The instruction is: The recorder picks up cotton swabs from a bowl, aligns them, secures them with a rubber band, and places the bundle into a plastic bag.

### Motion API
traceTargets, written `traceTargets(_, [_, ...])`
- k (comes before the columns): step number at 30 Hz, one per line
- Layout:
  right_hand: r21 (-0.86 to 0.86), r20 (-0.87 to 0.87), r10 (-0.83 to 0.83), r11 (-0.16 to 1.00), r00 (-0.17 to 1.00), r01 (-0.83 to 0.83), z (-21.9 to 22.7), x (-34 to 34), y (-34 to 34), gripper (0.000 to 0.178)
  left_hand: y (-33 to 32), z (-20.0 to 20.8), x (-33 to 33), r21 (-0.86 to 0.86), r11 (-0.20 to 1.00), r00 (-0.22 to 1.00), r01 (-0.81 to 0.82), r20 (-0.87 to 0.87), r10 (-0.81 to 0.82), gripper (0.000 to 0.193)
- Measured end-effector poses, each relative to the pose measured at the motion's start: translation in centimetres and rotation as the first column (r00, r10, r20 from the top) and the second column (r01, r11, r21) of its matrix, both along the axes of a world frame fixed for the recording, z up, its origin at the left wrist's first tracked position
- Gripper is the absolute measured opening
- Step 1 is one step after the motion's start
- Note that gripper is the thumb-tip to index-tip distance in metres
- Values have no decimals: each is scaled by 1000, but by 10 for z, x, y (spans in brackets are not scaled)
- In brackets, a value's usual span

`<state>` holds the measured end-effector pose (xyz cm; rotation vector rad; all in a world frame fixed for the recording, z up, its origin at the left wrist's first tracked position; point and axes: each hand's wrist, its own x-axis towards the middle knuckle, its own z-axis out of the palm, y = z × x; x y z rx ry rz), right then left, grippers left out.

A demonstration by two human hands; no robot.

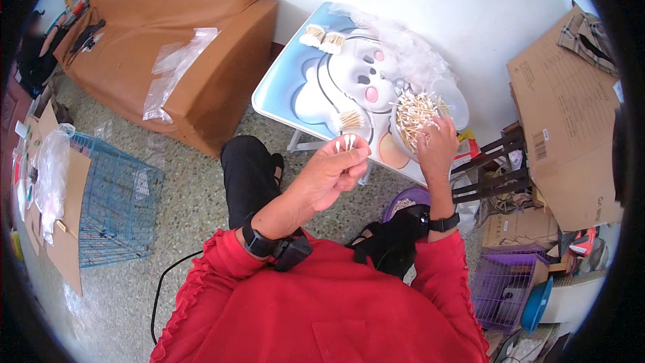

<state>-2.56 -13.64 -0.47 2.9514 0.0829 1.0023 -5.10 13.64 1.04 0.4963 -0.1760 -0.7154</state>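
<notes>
Several cotton swabs stand pinched in our left hand; our right hand grasps into the loose swab pile beside clear plastic bags.

Left hand raised, fingers pinched shut; right hand extended forward, fingers curled down.

The left hand pinches a few cotton swabs while the right hand reaches into the swab pile.

Three swabs pinched in my left fingers, one loose heap under my right fingers, three tied bundles past them.
</notes>
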Motion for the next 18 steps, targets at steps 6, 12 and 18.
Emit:
traceTargets(6, [214, 88, 60, 974, 994, -78, 18, -32, -5, 8, -6, -1, 0, 26, 1000, 1000, 10, 16, -11, 8])
traceTargets(12, [661, 118, 272, 696, 955, -280, 41, -69, 39, 3, -20, -1, -7, 53, 998, 1000, 14, 25, -15, 9])
traceTargets(18, [665, 171, 437, 610, 883, -431, 52, -86, 73, 5, -30, 3, -17, 140, 990, 995, -27, 99, 13, 13])
